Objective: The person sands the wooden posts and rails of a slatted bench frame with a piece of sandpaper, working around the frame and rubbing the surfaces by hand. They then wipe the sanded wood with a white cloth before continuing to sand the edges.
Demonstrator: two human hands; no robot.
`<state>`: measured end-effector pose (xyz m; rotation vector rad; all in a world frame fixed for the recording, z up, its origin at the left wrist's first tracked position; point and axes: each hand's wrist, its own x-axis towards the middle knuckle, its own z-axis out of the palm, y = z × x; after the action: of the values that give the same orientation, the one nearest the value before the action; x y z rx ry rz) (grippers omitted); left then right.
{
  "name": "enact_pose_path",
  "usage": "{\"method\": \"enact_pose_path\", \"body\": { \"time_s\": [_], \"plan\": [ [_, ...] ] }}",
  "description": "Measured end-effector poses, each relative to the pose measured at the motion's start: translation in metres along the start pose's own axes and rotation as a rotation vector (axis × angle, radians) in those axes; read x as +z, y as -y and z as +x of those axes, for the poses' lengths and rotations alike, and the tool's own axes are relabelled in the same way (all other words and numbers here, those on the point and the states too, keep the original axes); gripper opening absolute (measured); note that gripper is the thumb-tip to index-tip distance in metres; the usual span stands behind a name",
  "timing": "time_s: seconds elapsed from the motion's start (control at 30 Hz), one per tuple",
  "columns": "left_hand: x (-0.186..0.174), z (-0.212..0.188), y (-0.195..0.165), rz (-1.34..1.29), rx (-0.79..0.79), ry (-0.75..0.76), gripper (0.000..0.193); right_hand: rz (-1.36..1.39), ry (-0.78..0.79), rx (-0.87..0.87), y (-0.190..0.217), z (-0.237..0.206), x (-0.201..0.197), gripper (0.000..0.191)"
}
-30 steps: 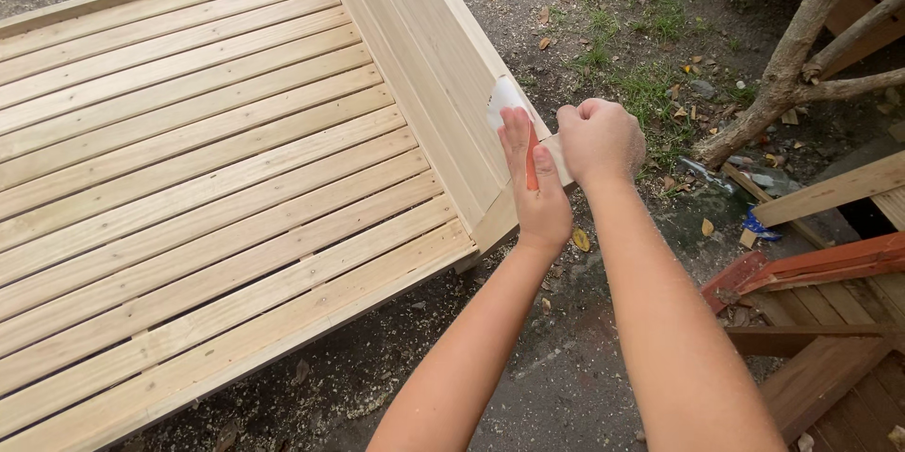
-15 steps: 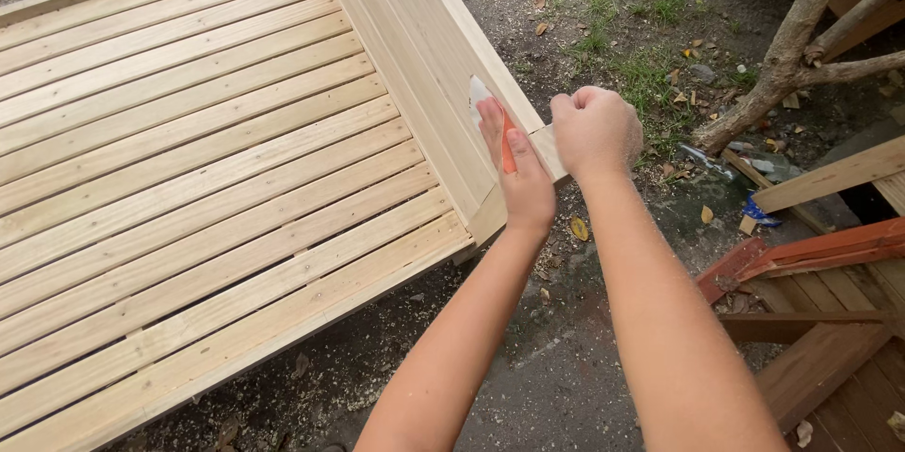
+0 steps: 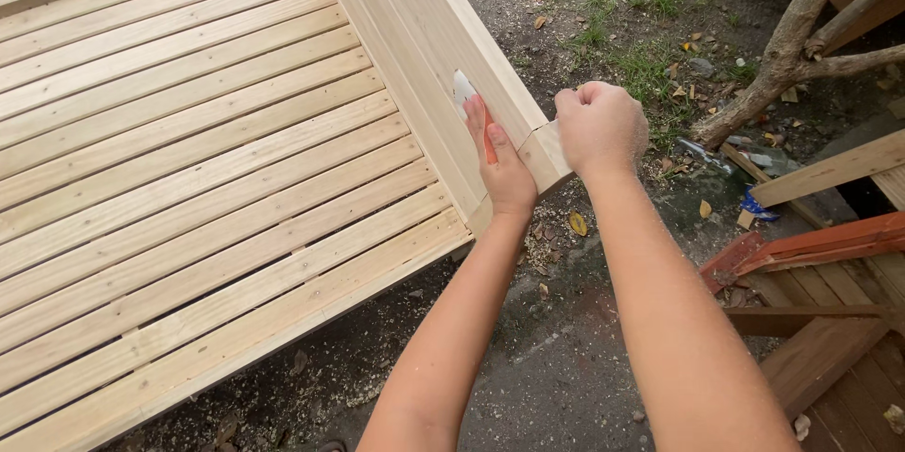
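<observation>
1. My left hand (image 3: 504,164) lies flat, fingers straight and together, pressing a small pale sheet (sandpaper by the look of it, with an orange edge showing under my fingers) (image 3: 464,89) against the inner face of the side rail (image 3: 424,47) of a slatted wooden frame (image 3: 189,179). The flat palm spreads the pressure evenly over the sheet.
2. My right hand (image 3: 601,127) is closed in a fist just to the right of the left, resting on the rail's end corner (image 3: 547,155). I judge it steadies the rail against the push of the other hand; whether it holds anything inside the fist I cannot tell.
3. The sheet sits beyond my left fingertips, partly hidden beneath them, touching the rail.
4. Below both wrists is bare dirt ground (image 3: 566,358) with sawdust and dry leaves. Well to the right of my right hand stand a tree trunk (image 3: 782,56) and some reddish boards (image 3: 811,245).
</observation>
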<state>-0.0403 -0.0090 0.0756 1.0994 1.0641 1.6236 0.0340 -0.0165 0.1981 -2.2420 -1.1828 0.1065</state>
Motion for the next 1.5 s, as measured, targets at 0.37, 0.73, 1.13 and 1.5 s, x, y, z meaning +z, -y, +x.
{"method": "enact_pose_path", "body": {
  "time_s": [0.37,0.73,1.13,1.5],
  "plan": [
    [-0.011,-0.052,-0.018,0.078,0.017,0.144,0.063,0.01,-0.009,0.0,0.005,-0.002,-0.001,0.026],
    [-0.015,-0.076,-0.021,0.124,0.041,0.193,0.065,0.024,0.018,0.018,0.004,-0.006,-0.004,0.03],
    [-0.015,-0.039,-0.009,0.077,0.023,0.162,0.063,0.066,-0.034,0.017,0.008,-0.006,-0.003,0.025],
    [-0.013,-0.02,-0.019,0.084,0.062,0.146,0.067,0.068,-0.043,-0.009,0.001,-0.008,0.001,0.025]
  ]
}}
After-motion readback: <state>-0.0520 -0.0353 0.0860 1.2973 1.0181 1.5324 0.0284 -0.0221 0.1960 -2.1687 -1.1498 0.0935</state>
